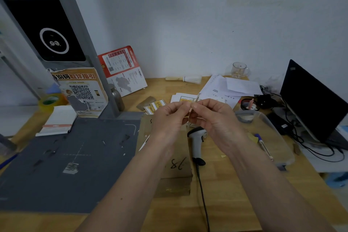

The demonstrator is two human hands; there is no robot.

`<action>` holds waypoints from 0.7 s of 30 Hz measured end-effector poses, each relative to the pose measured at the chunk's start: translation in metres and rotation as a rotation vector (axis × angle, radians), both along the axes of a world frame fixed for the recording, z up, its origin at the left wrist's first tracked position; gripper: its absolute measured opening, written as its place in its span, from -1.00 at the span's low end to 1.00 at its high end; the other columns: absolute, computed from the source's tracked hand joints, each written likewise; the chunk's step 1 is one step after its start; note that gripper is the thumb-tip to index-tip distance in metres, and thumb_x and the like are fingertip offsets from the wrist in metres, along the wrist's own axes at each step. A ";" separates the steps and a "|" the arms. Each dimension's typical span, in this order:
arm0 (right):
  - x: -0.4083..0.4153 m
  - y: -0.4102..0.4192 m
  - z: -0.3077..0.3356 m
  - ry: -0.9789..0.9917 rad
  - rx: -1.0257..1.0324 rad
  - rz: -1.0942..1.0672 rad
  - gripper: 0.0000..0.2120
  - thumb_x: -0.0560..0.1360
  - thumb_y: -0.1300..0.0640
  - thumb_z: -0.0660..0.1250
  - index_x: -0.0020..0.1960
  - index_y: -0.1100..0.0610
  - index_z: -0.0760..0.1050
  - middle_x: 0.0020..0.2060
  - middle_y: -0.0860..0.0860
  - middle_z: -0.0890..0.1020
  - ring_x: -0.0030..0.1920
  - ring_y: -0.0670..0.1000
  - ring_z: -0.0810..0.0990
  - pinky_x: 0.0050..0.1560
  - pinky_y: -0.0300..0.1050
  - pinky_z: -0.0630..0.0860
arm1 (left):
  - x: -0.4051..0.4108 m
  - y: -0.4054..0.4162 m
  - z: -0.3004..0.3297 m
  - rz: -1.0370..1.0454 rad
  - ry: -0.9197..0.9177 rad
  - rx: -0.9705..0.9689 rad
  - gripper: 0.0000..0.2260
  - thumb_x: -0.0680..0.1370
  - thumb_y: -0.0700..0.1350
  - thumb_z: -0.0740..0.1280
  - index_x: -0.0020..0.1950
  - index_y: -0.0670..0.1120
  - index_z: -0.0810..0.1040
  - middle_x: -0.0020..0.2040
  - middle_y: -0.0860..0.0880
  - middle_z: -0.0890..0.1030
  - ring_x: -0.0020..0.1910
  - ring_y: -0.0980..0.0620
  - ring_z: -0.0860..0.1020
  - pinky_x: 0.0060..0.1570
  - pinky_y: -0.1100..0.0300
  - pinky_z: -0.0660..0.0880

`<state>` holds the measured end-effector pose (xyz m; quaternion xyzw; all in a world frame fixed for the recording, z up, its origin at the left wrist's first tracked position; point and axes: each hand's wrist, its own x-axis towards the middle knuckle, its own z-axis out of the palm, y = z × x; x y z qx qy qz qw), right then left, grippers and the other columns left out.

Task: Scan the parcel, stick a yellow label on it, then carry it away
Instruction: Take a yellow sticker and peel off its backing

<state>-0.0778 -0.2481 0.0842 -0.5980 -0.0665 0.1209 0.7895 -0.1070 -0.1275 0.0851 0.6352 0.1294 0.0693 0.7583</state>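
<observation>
Both bare forearms reach up from the bottom edge and angle in toward each other, wrists level and close. The left hand (169, 117) shows its back to the camera, fingers curled inward, thumb and forefinger pressed together in a fine pinch grip at its upper right. The right hand (211, 115) mirrors it, knuckles up, thumb and forefinger tips nipped shut just beside the left's, so that the two pinches almost touch, while the remaining fingers fold loosely under the palm.
</observation>
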 end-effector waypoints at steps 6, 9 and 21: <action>-0.001 -0.003 -0.001 -0.015 -0.004 -0.017 -0.93 0.47 0.27 0.36 -0.15 0.28 0.56 -0.29 0.14 0.59 -0.26 0.03 0.58 -0.12 -0.12 0.56 | 0.000 0.001 0.002 0.025 0.016 -0.090 -0.85 0.57 -0.17 0.31 -0.14 -0.16 0.63 -0.21 -0.05 0.62 -0.16 0.07 0.58 -0.06 0.21 0.57; -0.001 -0.002 0.000 -0.025 -0.012 -0.032 -0.94 0.44 0.26 0.39 -0.17 0.28 0.58 -0.32 0.12 0.59 -0.26 0.05 0.55 -0.11 -0.08 0.55 | -0.001 0.002 0.001 -0.004 -0.020 -0.107 -0.83 0.56 -0.19 0.32 -0.02 -0.27 0.64 -0.13 -0.13 0.67 -0.13 0.01 0.64 -0.01 0.18 0.61; -0.002 -0.005 0.004 -0.069 -0.089 -0.132 -0.98 0.34 0.23 0.49 -0.23 0.18 0.69 -0.39 0.11 0.63 -0.34 0.03 0.51 -0.17 -0.01 0.49 | -0.004 0.005 0.006 -0.048 -0.013 -0.174 -0.86 0.46 -0.20 0.42 -0.04 -0.24 0.68 -0.09 -0.19 0.71 -0.11 -0.05 0.70 -0.02 0.14 0.62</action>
